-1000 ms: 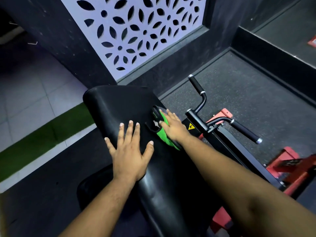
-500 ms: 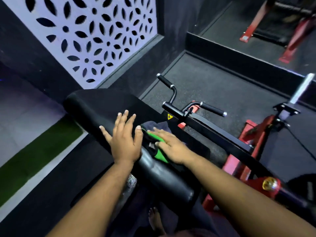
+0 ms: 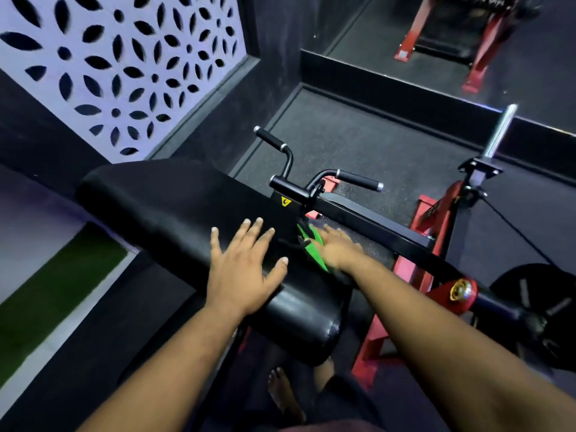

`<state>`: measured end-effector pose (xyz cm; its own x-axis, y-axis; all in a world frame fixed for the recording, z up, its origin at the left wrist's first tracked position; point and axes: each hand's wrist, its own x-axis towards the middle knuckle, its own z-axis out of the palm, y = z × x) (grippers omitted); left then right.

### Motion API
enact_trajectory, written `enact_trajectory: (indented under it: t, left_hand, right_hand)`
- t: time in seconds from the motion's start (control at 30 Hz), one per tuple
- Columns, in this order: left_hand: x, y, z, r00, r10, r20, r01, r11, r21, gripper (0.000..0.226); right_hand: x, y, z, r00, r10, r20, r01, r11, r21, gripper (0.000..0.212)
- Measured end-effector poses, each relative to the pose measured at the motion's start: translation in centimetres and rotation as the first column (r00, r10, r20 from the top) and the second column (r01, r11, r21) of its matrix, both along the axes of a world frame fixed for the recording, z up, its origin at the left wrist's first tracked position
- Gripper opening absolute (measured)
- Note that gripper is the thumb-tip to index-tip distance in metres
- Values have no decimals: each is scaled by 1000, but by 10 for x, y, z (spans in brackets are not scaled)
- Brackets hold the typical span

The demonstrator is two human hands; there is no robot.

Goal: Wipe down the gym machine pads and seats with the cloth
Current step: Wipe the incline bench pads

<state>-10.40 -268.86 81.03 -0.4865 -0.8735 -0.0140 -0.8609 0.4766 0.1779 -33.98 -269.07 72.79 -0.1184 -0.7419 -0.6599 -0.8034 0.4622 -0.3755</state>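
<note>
Floor (image 3: pixel 358 141): dark rubber mat, with a strip of green turf (image 3: pixel 46 294) at the left side.
Wall panel (image 3: pixel 124 67): pale, with a cut-out flower pattern, behind the machine.
Machine frame (image 3: pixel 383 232): a black bar runs to the right of the pad, on red legs; a weight plate (image 3: pixel 536 319) sits at its right end.
Pad (image 3: pixel 174 213): long, black and shiny, lying tilted from the upper left down toward the person.
Handles (image 3: pixel 358 179): two black grips that stand up just beyond the far right edge of the pad.
Left hand (image 3: pixel 243 266): lies flat on top of the pad, fingers straight and spread, holding nothing.
Right hand (image 3: pixel 336 247): blurred; it presses on the cloth at the right edge of the pad, with fingers stretched forward, not curled.
Cloth (image 3: pixel 313 251): green and dark, under the right hand's fingers and palm; a green strip shows at the left of these fingers, against the side of the pad.
Foot (image 3: pixel 283 394): bare, on the floor under the near end of the pad.
</note>
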Motion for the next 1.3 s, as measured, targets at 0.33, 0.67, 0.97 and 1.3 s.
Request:
enact_trajectory:
  t: [0.33, 0.67, 0.97, 1.3]
  left_hand:
    - [-4, -1, 3, 1000, 15, 22, -16, 1000, 11, 69]
    - [-2, -1, 1, 999, 5, -34, -4, 1000, 6, 72]
    - [16, -4, 6, 984, -155, -89, 160, 985, 57, 80]
    - [156, -40, 15, 954, -298, 12, 298, 954, 13, 91]
  right_hand:
    - [-47, -10, -48, 979, -203, -9, 203, 976, 76, 80]
    - [8, 78, 24, 992, -74, 106, 100, 959, -264, 87]
    - [71, 117, 83, 986, -85, -142, 21, 913, -407, 66]
    - [199, 104, 91, 798, -249, -548, -80, 859, -506, 67]
